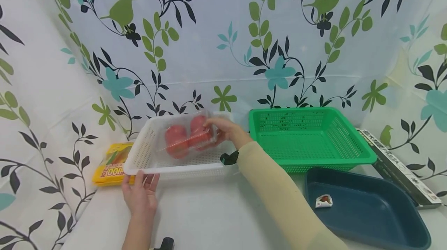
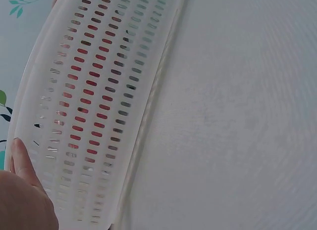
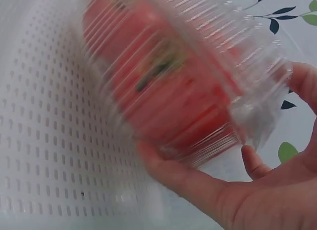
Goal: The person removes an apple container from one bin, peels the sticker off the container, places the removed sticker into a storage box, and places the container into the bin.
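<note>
My right hand [image 1: 223, 128] grips one end of a clear plastic box of red tomatoes [image 1: 178, 139], thumb and fingers on opposite sides. The box is tilted over the white perforated basket [image 1: 206, 169]. Through its ribbed lid in the right wrist view, a tomato [image 3: 163, 86] shows a green stem. My left hand [image 1: 139, 197] holds the basket's front rim near its left corner. In the left wrist view, that hand [image 2: 25, 200] lies against the basket's slotted side, and red shows through the slots. Some of its fingers are hidden.
A green basket [image 1: 359, 161] stands right of the white one. In front of it, a dark blue tray [image 1: 370, 211] holds a small white-and-red packet [image 1: 324, 201]. A long black-and-white box [image 1: 401, 172] lies far right. A yellow packet [image 1: 111, 164] sits beside the white basket's left end.
</note>
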The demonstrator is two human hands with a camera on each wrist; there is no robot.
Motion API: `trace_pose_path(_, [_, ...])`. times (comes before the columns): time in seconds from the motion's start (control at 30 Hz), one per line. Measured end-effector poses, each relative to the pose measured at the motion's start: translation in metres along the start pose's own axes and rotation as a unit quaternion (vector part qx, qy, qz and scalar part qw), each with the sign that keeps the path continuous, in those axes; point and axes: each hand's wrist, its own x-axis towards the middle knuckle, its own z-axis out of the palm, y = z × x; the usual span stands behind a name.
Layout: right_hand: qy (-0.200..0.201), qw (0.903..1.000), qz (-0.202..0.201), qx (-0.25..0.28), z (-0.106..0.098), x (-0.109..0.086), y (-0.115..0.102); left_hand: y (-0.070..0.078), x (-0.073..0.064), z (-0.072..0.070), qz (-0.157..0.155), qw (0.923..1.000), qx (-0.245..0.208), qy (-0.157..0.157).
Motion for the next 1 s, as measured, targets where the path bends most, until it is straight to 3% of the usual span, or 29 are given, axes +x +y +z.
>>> trace_pose_path(0.17, [-0.025, 0.9993, 0.028, -0.004, 0.0002, -0.0008, 0.002, 0.0007, 0.0, -0.0003, -0.003, 1.0, 0.0, 0.001])
trace_pose_path(0.33, [-0.021, 0.9978, 0.061, -0.017, -0.0034, -0.0039, 0.0013, 0.0003, 0.0002, 0.0005, -0.005, 1.0, 0.004, -0.004])
trace_pose_path(0.7, [-0.011, 0.9959, 0.079, -0.042, 0.0015, -0.0057, 0.0024, -0.0005, 0.0004, 0.0012, -0.005, 1.0, 0.002, 0.0])
trace_pose_path(1.0, [-0.028, 0.9961, 0.078, -0.029, 0.0026, -0.0035, 0.0033, -0.0004, -0.0009, 0.0, 0.0, 0.9998, 0.019, -0.011])
